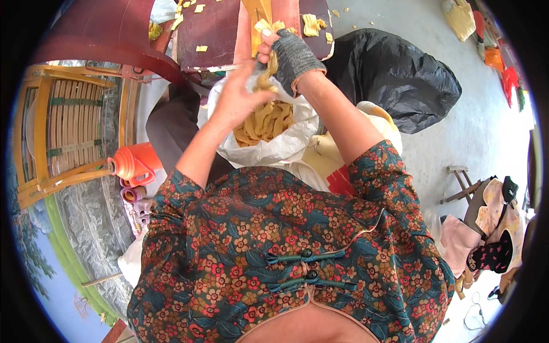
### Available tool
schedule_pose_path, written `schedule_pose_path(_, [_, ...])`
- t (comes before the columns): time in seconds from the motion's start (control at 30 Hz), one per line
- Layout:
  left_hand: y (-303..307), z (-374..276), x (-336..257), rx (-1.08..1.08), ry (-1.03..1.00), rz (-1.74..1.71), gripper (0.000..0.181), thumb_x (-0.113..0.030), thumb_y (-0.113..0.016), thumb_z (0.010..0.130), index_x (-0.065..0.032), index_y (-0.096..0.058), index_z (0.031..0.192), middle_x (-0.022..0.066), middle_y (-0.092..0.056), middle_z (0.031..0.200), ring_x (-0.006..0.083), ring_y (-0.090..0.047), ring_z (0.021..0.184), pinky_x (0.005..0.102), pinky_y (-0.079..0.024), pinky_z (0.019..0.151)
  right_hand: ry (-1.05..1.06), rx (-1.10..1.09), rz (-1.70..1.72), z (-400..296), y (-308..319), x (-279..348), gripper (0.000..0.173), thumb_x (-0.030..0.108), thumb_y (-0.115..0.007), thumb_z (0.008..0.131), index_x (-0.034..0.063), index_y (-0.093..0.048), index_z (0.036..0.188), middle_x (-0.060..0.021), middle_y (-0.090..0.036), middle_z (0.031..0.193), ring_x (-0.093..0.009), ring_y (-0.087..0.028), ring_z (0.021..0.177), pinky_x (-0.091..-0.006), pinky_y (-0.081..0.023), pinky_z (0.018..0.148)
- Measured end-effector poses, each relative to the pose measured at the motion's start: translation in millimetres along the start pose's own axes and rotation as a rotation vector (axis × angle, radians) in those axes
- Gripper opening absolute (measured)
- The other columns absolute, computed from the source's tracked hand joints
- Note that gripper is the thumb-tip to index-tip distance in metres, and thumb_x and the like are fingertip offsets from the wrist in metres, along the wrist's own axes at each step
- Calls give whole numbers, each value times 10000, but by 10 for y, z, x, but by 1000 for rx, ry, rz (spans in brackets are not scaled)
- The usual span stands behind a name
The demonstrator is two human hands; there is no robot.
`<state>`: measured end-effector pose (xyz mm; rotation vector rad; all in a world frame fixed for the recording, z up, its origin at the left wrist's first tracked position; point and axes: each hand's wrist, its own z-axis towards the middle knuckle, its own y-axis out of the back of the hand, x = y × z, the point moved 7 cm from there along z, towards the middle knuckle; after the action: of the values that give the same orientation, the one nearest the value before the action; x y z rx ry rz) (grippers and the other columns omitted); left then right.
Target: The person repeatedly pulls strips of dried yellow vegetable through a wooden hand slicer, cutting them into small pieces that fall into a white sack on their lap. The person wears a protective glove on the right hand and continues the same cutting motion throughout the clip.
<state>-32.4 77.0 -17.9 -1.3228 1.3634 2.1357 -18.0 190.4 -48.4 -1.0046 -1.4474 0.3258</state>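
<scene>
My right hand (296, 55), in a grey fingerless glove, is closed on a yellow-brown strip (269, 73) that dangles below its fingers. Just left of it, my bare left hand (240, 98) is blurred, with thumb and fingers apart and nothing plainly held. Under both hands stands an open white plastic bag (283, 148) with many similar strips (263, 124) inside. Beyond the hands, a yellow wooden piece (257, 10) lies along a pinkish band on a dark red surface (206, 34). Short yellow pieces (311, 25) are scattered on that surface.
A black plastic bag (386, 77) lies on the floor to the right. At the left are a dark red curved chair part (107, 36), an orange thermos (135, 163) and a wooden slatted chair (75, 111). Clothes (489, 240) and a small stool (461, 188) are at the lower right.
</scene>
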Motion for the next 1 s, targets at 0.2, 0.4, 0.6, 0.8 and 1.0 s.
schedule_pose_path(0.2, [-506, -437, 472, 205, 428, -704, 242, -266, -481, 929, -35, -504, 862, -7, -509, 673, 85, -481, 528, 238, -444, 593, 20, 13, 269, -102, 86, 210, 180, 135, -619, 818, 103, -448, 773, 14, -406, 620, -131, -414, 589, -282, -388, 583])
schedule_pose_path(0.4, [-220, -321, 158, -4, -67, 289, 207, -247, -467, 916, -46, -464, 870, 127, -519, 641, 306, -548, 564, 430, -423, 516, -45, 162, 583, -76, 198, 344, 127, 107, -551, 829, 113, -450, 752, -5, -409, 607, -146, -413, 551, -253, -381, 537])
schedule_pose_path(0.6, [-510, -258, 763, 69, 125, 181, 201, -202, -513, 867, -45, -475, 987, 227, -550, 915, 398, -530, 888, 444, -431, 731, 490, -144, -701, -258, 192, 306, 164, 158, -596, 801, 56, -498, 883, -29, -505, 750, -181, -502, 698, -301, -421, 646])
schedule_pose_path(0.8, [-392, -486, 539, 44, 579, -783, 481, -459, -408, 919, -49, -622, 790, 67, -595, 706, 176, -540, 644, 305, -438, 633, 704, -6, -1179, -516, -311, 213, 271, 211, -619, 779, 17, -468, 894, -133, -471, 777, -250, -483, 719, -352, -405, 667])
schedule_pose_path(1.0, [-425, -486, 635, -69, 701, -1634, 222, -197, -474, 895, -96, -549, 1079, 30, -611, 1030, 164, -587, 919, 311, -487, 783, 575, 368, -1145, -797, -649, -147, 233, 262, -499, 846, 31, -508, 817, -171, -515, 751, -332, -522, 741, -403, -409, 659])
